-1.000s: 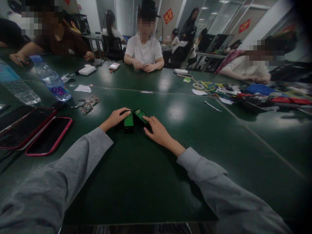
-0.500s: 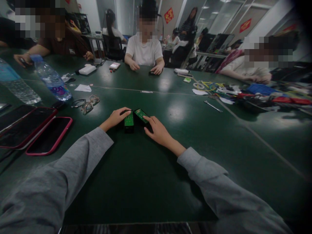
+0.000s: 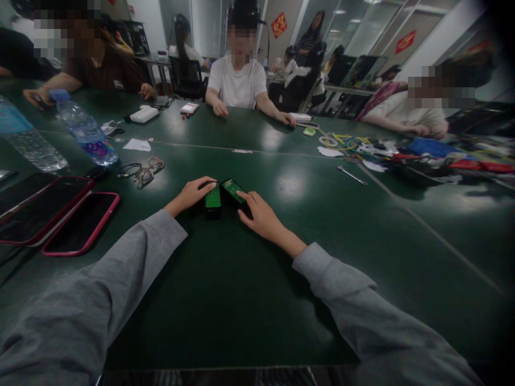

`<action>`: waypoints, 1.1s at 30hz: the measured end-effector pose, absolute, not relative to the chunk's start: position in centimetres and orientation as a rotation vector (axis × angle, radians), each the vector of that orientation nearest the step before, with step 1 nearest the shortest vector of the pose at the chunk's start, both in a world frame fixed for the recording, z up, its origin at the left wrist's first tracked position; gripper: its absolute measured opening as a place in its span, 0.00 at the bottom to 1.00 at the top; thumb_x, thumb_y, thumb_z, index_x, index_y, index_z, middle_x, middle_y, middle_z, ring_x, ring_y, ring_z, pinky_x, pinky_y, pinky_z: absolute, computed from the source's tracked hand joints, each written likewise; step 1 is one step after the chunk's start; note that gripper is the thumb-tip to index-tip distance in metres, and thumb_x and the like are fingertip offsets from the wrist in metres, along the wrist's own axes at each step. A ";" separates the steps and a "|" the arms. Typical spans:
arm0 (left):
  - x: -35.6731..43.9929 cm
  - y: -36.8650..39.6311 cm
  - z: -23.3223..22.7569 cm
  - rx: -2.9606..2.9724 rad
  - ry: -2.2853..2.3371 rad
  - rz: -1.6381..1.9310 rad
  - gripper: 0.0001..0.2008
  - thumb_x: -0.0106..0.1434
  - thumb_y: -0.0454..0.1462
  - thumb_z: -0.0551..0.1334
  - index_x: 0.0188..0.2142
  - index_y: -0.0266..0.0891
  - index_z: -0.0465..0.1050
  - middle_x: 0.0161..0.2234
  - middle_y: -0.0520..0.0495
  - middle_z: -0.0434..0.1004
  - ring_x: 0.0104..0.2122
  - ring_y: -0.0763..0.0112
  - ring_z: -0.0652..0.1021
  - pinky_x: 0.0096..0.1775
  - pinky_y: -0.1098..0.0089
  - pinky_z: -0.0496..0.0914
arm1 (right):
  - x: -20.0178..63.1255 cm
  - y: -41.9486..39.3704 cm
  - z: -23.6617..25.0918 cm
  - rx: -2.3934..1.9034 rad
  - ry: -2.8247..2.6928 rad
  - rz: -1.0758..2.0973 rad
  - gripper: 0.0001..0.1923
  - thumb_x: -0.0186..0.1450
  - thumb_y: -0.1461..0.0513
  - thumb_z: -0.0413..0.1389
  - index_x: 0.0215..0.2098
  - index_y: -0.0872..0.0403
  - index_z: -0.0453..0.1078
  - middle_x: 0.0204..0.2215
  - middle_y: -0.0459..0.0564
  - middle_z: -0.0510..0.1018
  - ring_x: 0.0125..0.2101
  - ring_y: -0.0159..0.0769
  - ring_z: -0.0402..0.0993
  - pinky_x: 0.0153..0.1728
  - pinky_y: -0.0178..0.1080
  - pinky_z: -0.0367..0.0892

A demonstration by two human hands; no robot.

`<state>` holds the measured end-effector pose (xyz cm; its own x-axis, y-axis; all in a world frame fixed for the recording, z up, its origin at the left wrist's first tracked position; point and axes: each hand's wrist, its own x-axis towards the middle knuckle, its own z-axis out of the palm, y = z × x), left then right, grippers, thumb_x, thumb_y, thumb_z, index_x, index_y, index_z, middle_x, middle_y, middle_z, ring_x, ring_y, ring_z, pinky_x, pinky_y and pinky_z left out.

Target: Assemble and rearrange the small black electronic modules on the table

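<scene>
Two small black boxes topped with green circuit boards lie close together on the dark green table, their far ends nearly meeting. My left hand [image 3: 190,196] grips the left black box [image 3: 213,200] from its left side, with the fingers along its far part. On the other side, my right hand [image 3: 263,216] holds the right black box [image 3: 232,190], which lies at a slant. One finger of that hand rests on the board and the thumb is at the near side. The undersides of both boxes are hidden.
Phones in red cases [image 3: 82,225], a water bottle [image 3: 86,131] and glasses [image 3: 148,171] lie to the left. A wrench [image 3: 352,176] and a heap of cables and tools [image 3: 426,155] are on the right. People sit around the table [image 3: 241,300].
My hands and both boxes stay put. Across the table, the person in the white shirt has moved one hand to the right, near the white object there.
</scene>
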<state>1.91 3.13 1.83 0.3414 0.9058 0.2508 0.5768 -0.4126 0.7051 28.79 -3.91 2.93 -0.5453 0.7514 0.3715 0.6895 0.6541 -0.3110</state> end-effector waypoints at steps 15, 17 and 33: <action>2.0 2.9 2.2 2.106 1.328 0.833 0.21 0.67 0.51 0.52 0.51 0.44 0.73 0.50 0.46 0.78 0.50 0.60 0.76 0.53 0.58 0.69 | 28.8 -3.9 2.9 -1.111 -2.383 0.190 0.28 0.69 0.57 0.50 0.65 0.52 0.53 0.51 0.58 0.67 0.50 0.47 0.68 0.49 0.53 0.70; 2.0 2.9 2.2 2.103 1.321 0.840 0.21 0.67 0.50 0.53 0.51 0.45 0.74 0.50 0.46 0.78 0.50 0.60 0.76 0.53 0.58 0.68 | 28.8 -3.9 2.8 -1.109 -2.382 0.189 0.28 0.69 0.57 0.50 0.65 0.52 0.53 0.51 0.58 0.67 0.49 0.46 0.68 0.49 0.53 0.70; 2.0 3.0 2.0 2.095 1.320 0.843 0.21 0.67 0.50 0.53 0.50 0.44 0.73 0.51 0.47 0.77 0.51 0.61 0.76 0.55 0.58 0.67 | 28.8 -3.9 2.9 -1.109 -2.388 0.188 0.27 0.69 0.57 0.50 0.64 0.52 0.54 0.50 0.58 0.67 0.48 0.46 0.69 0.49 0.52 0.70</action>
